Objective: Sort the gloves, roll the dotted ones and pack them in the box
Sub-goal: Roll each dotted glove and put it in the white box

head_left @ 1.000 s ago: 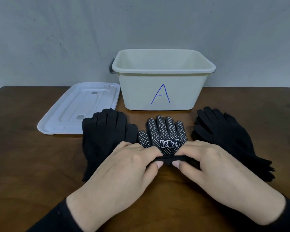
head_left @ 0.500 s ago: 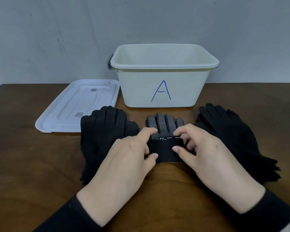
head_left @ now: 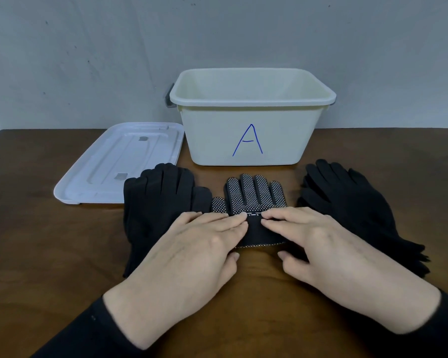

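Fingers [head_left: 225,220] of both hands lie flat, pressing the black white-dotted knit glove's [head_left: 254,195] folded cuff, centre-table before the cream plastic box [head_left: 251,120]. I reckon the fold springs open if my left hand [head_left: 192,251] or right hand [head_left: 318,244] eases off.

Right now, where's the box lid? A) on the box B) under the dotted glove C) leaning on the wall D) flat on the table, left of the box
D: the white lid lies flat on the table to the left of the open box, whose rim is uncovered.
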The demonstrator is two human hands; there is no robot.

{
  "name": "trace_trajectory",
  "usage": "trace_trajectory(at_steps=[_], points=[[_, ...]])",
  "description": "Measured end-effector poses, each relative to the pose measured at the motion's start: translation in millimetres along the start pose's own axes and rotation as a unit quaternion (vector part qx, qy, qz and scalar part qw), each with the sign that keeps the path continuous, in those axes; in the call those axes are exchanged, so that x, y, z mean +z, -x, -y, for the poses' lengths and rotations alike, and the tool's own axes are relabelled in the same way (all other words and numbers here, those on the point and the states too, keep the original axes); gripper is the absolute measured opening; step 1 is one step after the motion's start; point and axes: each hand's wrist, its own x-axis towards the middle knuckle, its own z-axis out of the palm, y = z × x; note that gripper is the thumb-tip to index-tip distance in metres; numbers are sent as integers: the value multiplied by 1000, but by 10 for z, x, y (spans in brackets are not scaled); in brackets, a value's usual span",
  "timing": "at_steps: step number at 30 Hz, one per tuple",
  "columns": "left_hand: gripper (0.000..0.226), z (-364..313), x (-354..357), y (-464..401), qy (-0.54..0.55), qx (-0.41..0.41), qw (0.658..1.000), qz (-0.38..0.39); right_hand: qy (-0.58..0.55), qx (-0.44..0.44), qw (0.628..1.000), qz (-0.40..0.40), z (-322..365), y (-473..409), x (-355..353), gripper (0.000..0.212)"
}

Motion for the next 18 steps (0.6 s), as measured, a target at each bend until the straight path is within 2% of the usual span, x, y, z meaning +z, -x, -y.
trace_trajectory(at_steps=[8, 14, 18], points=[[38, -23, 53, -86, 30, -45, 998, -42, -14, 18, 996, -90, 76, -64, 67, 34], [56, -34, -75, -39, 41, -21, 998, -30, -10, 12, 999, -38, 135, 4, -148, 27], [38, -120, -212, 86, 47, -28, 998, -33, -21, 9, 1000, 8, 151, 85, -260, 27]])
